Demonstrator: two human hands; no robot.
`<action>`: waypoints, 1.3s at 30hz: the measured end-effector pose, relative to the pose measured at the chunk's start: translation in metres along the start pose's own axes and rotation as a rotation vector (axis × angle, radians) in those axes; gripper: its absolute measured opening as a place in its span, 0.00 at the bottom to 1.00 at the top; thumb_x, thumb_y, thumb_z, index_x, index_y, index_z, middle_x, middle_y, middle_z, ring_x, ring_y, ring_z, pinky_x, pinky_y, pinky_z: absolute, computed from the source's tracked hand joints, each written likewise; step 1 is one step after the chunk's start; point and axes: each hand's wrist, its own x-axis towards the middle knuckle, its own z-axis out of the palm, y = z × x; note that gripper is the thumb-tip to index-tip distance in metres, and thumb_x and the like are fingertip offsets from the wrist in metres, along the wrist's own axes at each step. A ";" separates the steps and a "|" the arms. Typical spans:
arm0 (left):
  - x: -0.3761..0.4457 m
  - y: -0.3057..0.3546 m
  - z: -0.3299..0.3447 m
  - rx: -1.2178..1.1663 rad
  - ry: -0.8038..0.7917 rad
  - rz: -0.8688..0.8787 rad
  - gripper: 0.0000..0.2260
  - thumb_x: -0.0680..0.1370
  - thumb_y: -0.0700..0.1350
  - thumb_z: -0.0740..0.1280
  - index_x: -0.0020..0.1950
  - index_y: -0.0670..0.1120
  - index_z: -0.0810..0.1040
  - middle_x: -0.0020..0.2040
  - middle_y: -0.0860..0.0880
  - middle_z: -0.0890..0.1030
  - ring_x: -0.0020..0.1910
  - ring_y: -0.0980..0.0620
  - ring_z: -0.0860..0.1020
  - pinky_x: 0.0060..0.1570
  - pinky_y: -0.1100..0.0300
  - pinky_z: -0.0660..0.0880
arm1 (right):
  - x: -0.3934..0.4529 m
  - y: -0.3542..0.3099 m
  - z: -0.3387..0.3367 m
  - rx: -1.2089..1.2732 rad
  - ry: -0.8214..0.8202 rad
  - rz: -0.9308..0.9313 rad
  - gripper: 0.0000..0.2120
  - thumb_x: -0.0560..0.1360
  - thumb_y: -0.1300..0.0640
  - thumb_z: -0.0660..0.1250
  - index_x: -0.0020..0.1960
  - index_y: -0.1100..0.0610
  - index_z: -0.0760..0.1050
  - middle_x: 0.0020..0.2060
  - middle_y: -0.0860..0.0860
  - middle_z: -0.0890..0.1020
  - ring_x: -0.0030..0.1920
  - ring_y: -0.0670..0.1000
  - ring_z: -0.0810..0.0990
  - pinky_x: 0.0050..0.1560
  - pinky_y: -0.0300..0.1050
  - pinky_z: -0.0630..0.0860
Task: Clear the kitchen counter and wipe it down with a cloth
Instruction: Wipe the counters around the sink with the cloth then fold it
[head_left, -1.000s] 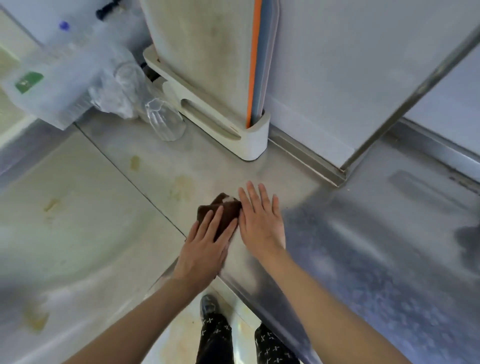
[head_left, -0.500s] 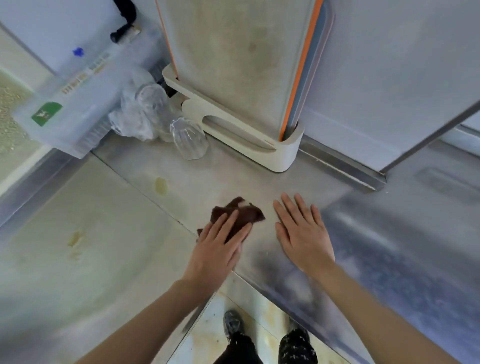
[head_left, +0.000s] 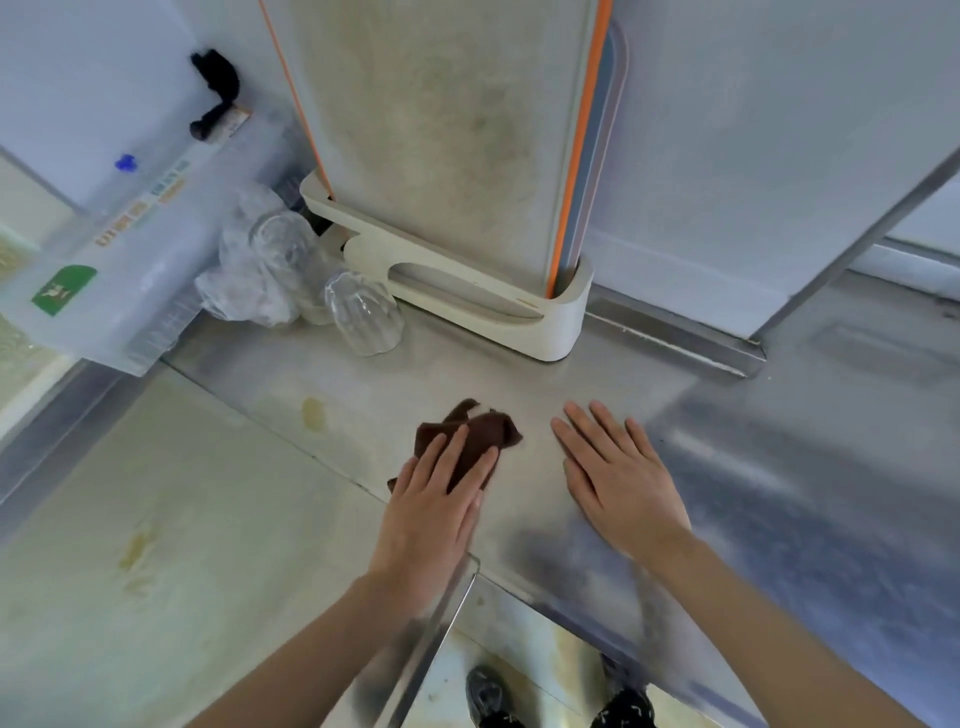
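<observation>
Steel counter (head_left: 779, 493) is mid-wipe, with the cutting board rack (head_left: 467, 291) parked at its back edge and upturned glasses (head_left: 363, 312) beside it. Right hand (head_left: 621, 478) lies flat, fingers straight, holding nothing. Left hand (head_left: 434, 512) presses flat on the brown cloth (head_left: 480, 441) near the front corner. I'd keep even pressure and overlap passes toward that yellow stain (head_left: 313, 413). Compared to a second ago, the hands have spread apart.

counter (head_left: 727, 467): brushed metal, stained | cloth (head_left: 478, 441): brown fabric | glass (head_left: 363, 317): clear
</observation>
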 end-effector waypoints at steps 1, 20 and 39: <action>-0.023 -0.001 0.001 0.004 -0.038 0.067 0.20 0.78 0.52 0.51 0.70 0.57 0.63 0.70 0.48 0.70 0.67 0.46 0.71 0.67 0.52 0.65 | -0.001 -0.001 -0.001 0.001 -0.013 0.005 0.23 0.79 0.49 0.46 0.70 0.52 0.67 0.69 0.49 0.71 0.70 0.54 0.68 0.69 0.49 0.52; -0.043 -0.071 -0.010 -0.076 -0.066 -0.153 0.20 0.78 0.52 0.48 0.69 0.58 0.65 0.70 0.49 0.70 0.68 0.45 0.69 0.65 0.51 0.67 | 0.019 -0.069 -0.017 0.053 -0.030 -0.096 0.26 0.80 0.47 0.42 0.67 0.56 0.70 0.67 0.53 0.73 0.67 0.58 0.71 0.67 0.52 0.55; -0.024 -0.148 -0.025 -0.085 -0.105 -0.193 0.22 0.78 0.54 0.46 0.70 0.57 0.63 0.71 0.47 0.67 0.70 0.42 0.67 0.63 0.49 0.69 | 0.067 -0.154 0.003 0.008 -0.166 -0.119 0.27 0.79 0.42 0.40 0.75 0.49 0.50 0.76 0.50 0.55 0.75 0.54 0.48 0.71 0.56 0.47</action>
